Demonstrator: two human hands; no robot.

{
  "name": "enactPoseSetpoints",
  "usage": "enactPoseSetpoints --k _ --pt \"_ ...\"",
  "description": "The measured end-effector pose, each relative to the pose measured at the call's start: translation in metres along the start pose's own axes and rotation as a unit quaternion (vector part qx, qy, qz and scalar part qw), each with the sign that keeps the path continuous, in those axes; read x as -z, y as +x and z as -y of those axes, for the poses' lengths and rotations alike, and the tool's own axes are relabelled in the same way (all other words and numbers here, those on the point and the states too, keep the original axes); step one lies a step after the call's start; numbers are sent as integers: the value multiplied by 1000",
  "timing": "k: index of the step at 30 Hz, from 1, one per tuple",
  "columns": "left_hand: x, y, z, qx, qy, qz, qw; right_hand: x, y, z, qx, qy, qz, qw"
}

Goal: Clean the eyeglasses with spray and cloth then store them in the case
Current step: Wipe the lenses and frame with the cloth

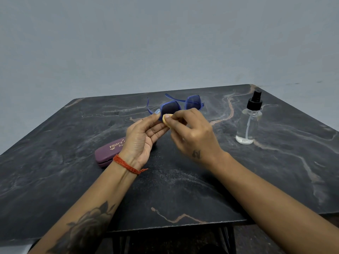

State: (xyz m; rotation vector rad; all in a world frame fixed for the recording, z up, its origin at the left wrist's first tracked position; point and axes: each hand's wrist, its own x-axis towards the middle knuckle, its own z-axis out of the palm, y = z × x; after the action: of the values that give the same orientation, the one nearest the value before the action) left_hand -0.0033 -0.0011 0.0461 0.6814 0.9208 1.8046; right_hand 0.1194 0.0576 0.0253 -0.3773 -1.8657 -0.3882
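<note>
Wiping was the step in hand, from what I could tell. The left hand [142, 133] had the blue eyeglasses [176, 106] pinched by the frame corner, thumb on top and fingers underneath, lifted above the dark marble table [183, 189] with the arms unfolded and pointing away. The right hand [190, 132] was pinching a little yellow cloth [166, 119] against the lower edge of the nearer lens.

My take on doing this bit well: keep that grip on the frame, not the lens, so no new prints go on. Small circles with light pressure, then do both faces of each lens. That cloth looked tiny, so fingertips could easily slip onto the lens.

The spray bottle [249, 121] stood upright off to the right, well apart. The purple case [108, 153] lay closed on the table, partly hidden under the left wrist, so it would need opening later.
</note>
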Motion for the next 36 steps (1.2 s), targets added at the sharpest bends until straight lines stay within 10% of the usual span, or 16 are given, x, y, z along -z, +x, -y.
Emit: enactPoseSetpoints --k 36 --pt "-5 -5 -1 -9 21 19 1000 -1 4 -4 -10 -16 -3 1000"
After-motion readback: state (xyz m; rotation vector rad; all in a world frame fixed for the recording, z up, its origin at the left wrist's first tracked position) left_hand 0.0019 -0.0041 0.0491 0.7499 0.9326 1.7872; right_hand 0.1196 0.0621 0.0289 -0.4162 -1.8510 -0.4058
